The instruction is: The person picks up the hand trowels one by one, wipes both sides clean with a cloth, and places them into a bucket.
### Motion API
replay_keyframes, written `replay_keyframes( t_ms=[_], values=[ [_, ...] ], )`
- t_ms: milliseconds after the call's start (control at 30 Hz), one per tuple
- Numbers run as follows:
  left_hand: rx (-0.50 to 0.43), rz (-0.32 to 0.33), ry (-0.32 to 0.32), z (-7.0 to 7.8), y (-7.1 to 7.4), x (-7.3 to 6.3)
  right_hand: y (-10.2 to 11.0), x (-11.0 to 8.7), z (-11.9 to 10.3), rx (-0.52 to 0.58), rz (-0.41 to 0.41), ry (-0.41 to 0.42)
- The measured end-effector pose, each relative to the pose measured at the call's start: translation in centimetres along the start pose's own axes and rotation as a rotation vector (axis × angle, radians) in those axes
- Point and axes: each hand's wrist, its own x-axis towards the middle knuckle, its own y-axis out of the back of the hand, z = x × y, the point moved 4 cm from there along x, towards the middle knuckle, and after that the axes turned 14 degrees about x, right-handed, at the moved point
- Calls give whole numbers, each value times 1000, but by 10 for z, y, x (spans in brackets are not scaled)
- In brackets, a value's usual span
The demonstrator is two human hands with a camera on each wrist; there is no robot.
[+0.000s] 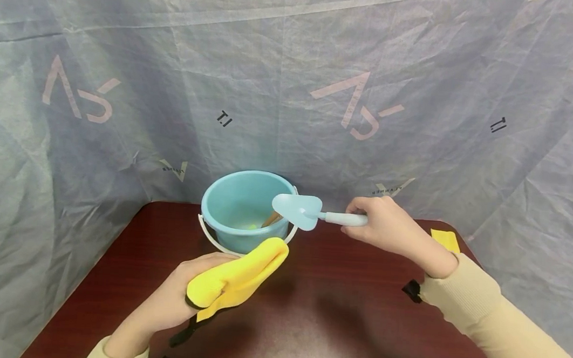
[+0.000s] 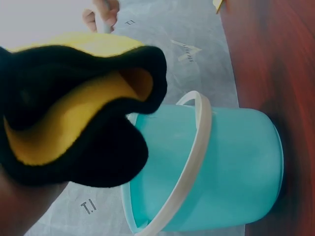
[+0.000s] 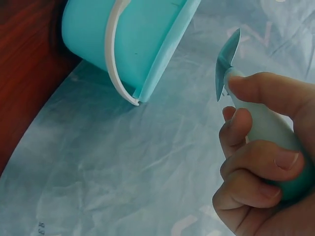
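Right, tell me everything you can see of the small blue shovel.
The small shovel has a pale blue, broad, rounded blade and a thick, paler handle. It looks smooth; whether the blade is plastic or painted metal, I cannot tell. It is held in the air, off the table, its blade toward the bucket but apart from it in the right wrist view. The right grip curls round the handle; nothing else is seen touching it.

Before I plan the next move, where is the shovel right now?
In the head view, the light-blue shovel is just right of centre, held above the table by the right hand, its blade visually overlapping the right edge of the bucket.
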Motion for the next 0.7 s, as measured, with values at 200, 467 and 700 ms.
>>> replay_keyframes(
  t_ms=[200,467,700],
  values=[
    [160,14,-37,0,-6,2,-2,22,-9,-18,10,31],
    [385,5,-55,-1,-17,1,-9,48,-19,-5,-12,42],
    [496,-24,-54,-2,-28,2,-17,66,-17,-14,-43,7]
  ],
)
